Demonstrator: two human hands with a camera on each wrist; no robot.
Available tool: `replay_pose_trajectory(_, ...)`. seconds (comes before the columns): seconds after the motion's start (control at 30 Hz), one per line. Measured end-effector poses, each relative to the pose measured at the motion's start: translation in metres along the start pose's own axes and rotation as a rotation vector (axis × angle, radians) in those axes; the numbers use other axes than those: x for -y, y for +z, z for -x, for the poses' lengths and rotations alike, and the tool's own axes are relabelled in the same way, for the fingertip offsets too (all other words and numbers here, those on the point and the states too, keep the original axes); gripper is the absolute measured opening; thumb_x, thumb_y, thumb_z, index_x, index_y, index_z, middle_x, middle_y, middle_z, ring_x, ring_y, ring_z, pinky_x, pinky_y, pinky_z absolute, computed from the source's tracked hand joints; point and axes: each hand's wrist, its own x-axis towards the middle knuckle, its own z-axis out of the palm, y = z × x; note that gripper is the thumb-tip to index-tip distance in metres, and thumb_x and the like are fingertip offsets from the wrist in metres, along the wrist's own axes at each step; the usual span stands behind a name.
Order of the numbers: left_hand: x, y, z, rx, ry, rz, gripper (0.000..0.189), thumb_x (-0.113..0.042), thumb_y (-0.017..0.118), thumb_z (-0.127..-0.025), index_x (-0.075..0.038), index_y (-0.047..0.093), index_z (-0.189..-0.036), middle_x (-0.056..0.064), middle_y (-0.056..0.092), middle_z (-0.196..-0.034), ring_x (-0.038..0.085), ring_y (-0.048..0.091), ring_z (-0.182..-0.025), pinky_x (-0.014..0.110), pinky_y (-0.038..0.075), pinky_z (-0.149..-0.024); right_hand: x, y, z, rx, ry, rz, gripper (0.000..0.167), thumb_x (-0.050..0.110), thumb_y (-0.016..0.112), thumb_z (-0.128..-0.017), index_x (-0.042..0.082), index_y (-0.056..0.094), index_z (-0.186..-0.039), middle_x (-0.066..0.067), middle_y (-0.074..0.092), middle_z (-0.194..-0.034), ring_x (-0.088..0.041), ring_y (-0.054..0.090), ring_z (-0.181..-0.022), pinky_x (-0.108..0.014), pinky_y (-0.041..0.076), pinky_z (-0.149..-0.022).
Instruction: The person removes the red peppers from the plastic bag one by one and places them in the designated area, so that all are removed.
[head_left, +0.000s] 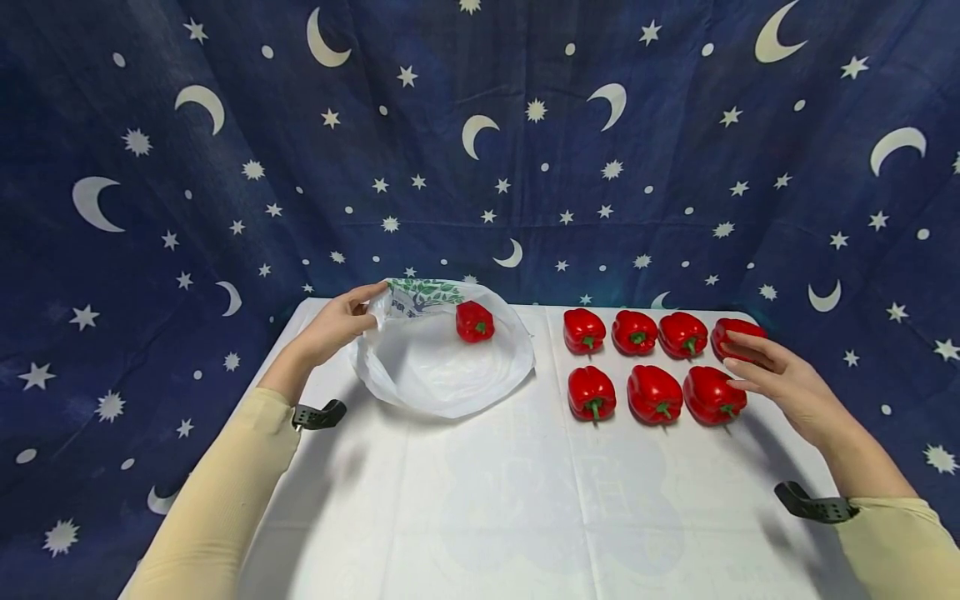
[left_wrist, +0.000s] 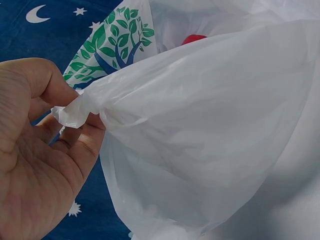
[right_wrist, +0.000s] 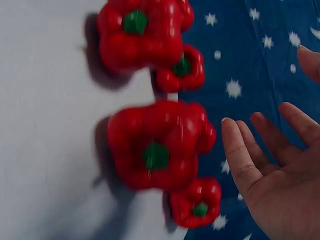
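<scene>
My left hand (head_left: 341,321) pinches the left rim of a white plastic bag (head_left: 442,398), which lies spread with its mouth open. In the left wrist view the bag's edge is bunched between the thumb and fingers (left_wrist: 60,87). One red bell pepper (head_left: 475,322) sits inside the bag, near its back wall. My right hand (head_left: 787,387) hovers at the right end of two rows of red bell peppers, its fingers spread and holding nothing. Its fingertips overlap the back-right pepper (head_left: 738,335) in the head view. The front-right pepper (head_left: 714,395) is just left of the hand.
Several more peppers stand in the rows, among them the front-left one (head_left: 592,393) and the back-left one (head_left: 583,331). A white cloth (head_left: 525,508) covers the table. Behind it hangs a dark blue curtain (head_left: 450,217) with moons and stars.
</scene>
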Motion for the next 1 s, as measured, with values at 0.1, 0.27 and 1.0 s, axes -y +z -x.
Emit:
replay_pose_trajectory(0.1,0.000,0.000,0.000,0.002,-0.001,-0.002,0.074,0.002,0.054,-0.094,-0.012,0.031,-0.162,0.005,0.024,-0.167,0.029,0.017,-0.153,0.051,0.029,-0.116,0.010,0.010,-0.002,0.027,-0.003,0.020,0.069,0.030,0.061,-0.103,0.012,0.030,-0.162,-0.014,0.034,-0.154,0.000,0.044,-0.117,-0.022,0.054,-0.087)
replay_pose_trajectory(0.27,0.000,0.001,0.000,0.005,0.008,0.011,0.073,0.002,0.054,-0.094,-0.012,0.031,-0.162,0.005,0.025,-0.167,0.028,0.023,-0.151,0.049,0.032,-0.113,0.029,0.031,-0.005,0.056,0.001,0.082,0.070,0.039,0.060,-0.103,0.012,0.032,-0.161,-0.020,0.036,-0.157,-0.025,0.042,-0.132,-0.058,0.045,-0.104)
replay_pose_trajectory(1.0,-0.004,0.003,-0.003,-0.010,0.027,0.004,0.072,0.003,0.053,-0.094,-0.010,0.031,-0.162,0.005,0.025,-0.167,0.023,0.019,-0.152,0.043,0.029,-0.115,0.095,0.155,-0.046,0.252,-0.186,0.042,0.071,0.037,0.077,-0.091,0.021,0.047,-0.154,-0.009,0.048,-0.153,-0.035,0.048,-0.137,-0.053,0.048,-0.102)
